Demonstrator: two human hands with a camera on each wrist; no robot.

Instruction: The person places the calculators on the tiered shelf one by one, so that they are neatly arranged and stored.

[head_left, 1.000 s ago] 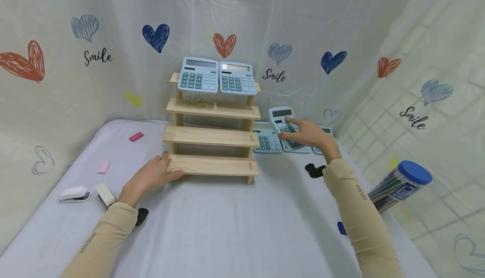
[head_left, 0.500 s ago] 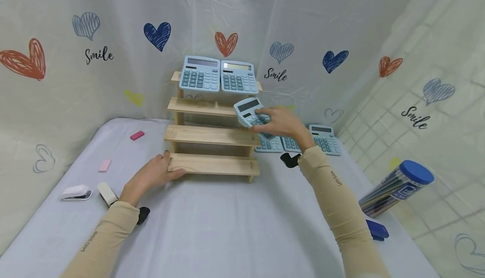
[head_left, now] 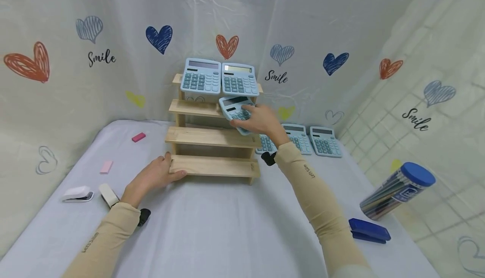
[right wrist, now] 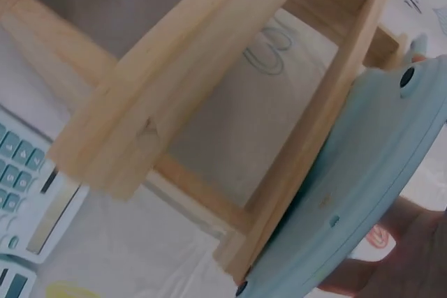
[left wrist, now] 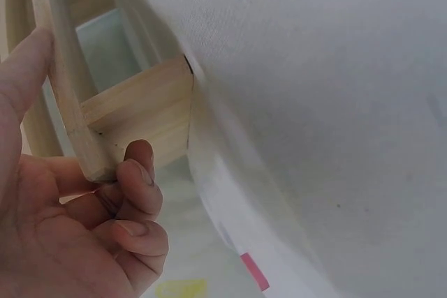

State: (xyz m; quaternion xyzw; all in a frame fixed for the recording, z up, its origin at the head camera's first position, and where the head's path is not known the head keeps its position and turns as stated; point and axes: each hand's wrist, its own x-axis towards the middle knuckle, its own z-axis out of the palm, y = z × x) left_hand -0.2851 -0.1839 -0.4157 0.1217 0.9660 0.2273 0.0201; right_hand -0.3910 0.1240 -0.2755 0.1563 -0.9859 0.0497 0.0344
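A four-step wooden display rack (head_left: 212,137) stands at the back of the table. My left hand (head_left: 150,177) grips the left end of its lowest step, the thumb along the front edge and the fingers curled round the corner in the left wrist view. With my right hand (head_left: 261,122) I hold a light blue calculator (head_left: 232,108), tilted, at the right part of the second step from the top. In the right wrist view the back of this calculator (right wrist: 363,172) lies close against the step's edge. Two like calculators (head_left: 201,76) lean side by side on the top step.
Right of the rack, three more blue calculators (head_left: 326,142) stand along the back. A blue-lidded pencil tub (head_left: 398,189) and a blue stapler (head_left: 369,230) are at right. At left lie a white stapler (head_left: 77,193), a white object (head_left: 108,194) and two pink erasers (head_left: 138,137).
My right hand has carried the calculator leftward from above the right-hand row to the rack's second step from the top. The left hand has kept its grip on the lowest step.
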